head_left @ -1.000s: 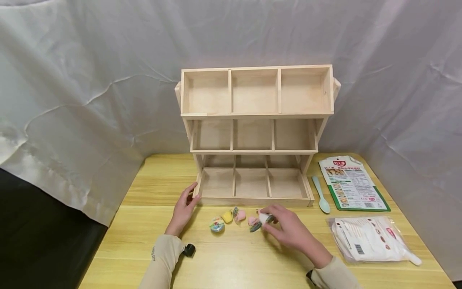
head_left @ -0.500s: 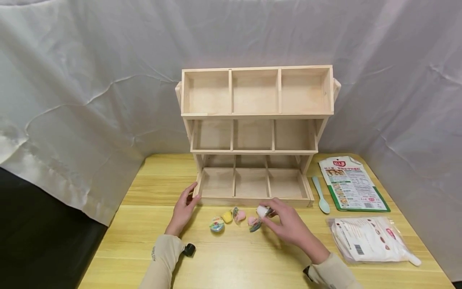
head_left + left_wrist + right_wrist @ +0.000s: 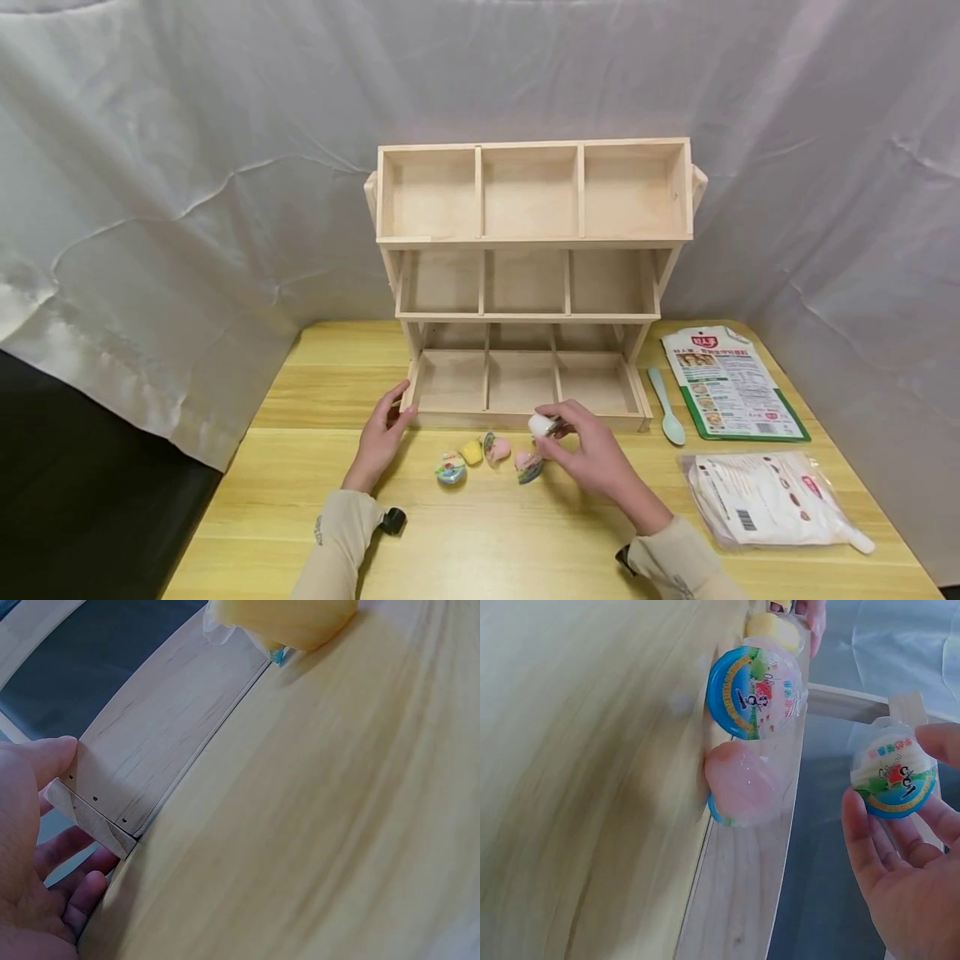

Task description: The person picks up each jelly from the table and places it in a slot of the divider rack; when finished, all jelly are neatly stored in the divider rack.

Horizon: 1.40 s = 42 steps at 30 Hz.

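Note:
My right hand (image 3: 588,450) pinches a white jelly cup (image 3: 540,425) between thumb and fingers, raised in front of the lowest tier of a three-tier wooden storage box (image 3: 525,244). In the right wrist view the blue printed lid of this jelly cup (image 3: 894,772) shows. At the box's lower left corner, my left hand (image 3: 380,437) grips the edge, thumb over the front board (image 3: 161,727) and fingers round the side. On the table before the box lie pink jelly cups (image 3: 528,467), a yellow jelly cup (image 3: 472,452) and one with its printed lid showing (image 3: 451,468).
Right of the box lie a pale green spoon (image 3: 667,407) and a white and green printed packet (image 3: 735,383). Nearer the front is a clear bag with a white package (image 3: 772,496). Grey cloth (image 3: 187,167) hangs behind the wooden table (image 3: 480,542).
My right hand has lifted the white jelly cup off the table, up and slightly left toward the box. My left hand has stayed at the corner.

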Available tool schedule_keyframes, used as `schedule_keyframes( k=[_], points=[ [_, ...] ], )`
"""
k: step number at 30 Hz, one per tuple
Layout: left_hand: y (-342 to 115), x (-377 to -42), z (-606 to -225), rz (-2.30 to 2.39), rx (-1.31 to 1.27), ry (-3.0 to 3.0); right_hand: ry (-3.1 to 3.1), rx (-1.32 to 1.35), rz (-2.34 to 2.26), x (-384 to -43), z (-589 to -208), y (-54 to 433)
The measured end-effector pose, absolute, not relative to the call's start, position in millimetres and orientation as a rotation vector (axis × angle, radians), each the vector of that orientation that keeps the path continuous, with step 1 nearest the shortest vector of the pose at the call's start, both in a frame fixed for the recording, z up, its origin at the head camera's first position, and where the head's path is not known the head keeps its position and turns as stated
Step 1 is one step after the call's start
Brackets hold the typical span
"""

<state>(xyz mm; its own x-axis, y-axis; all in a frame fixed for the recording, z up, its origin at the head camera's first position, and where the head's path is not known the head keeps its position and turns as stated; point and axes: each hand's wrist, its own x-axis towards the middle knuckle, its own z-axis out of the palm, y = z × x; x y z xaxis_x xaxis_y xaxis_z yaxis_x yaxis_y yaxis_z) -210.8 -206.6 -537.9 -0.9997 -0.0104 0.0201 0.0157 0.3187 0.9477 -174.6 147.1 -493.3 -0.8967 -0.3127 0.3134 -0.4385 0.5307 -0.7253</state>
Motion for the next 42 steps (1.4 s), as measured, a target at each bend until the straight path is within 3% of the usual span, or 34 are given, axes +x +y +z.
schedule_keyframes(
  k=[12, 26, 37, 42],
  points=[
    [-215.4, -224.6, -575.9, -1.807, 0.01, -2.503, -2.556, 0.449, 1.608, -190.0, -495.3, 133.7],
    [-215.8, -224.8, -574.3, -1.808, 0.002, -2.506, -2.382, 0.379, 2.043, -215.3, -495.3, 107.5],
    [-216.0, -226.0, -575.5, -1.79, -0.011, -2.496, -2.373, 0.377, 2.056, -234.1, -500.5, 85.6],
    [-209.7, -214.5, -550.4, -1.786, -0.014, -2.519, -2.374, 0.331, 2.07, -239.8, -501.1, 74.8]
  ],
)
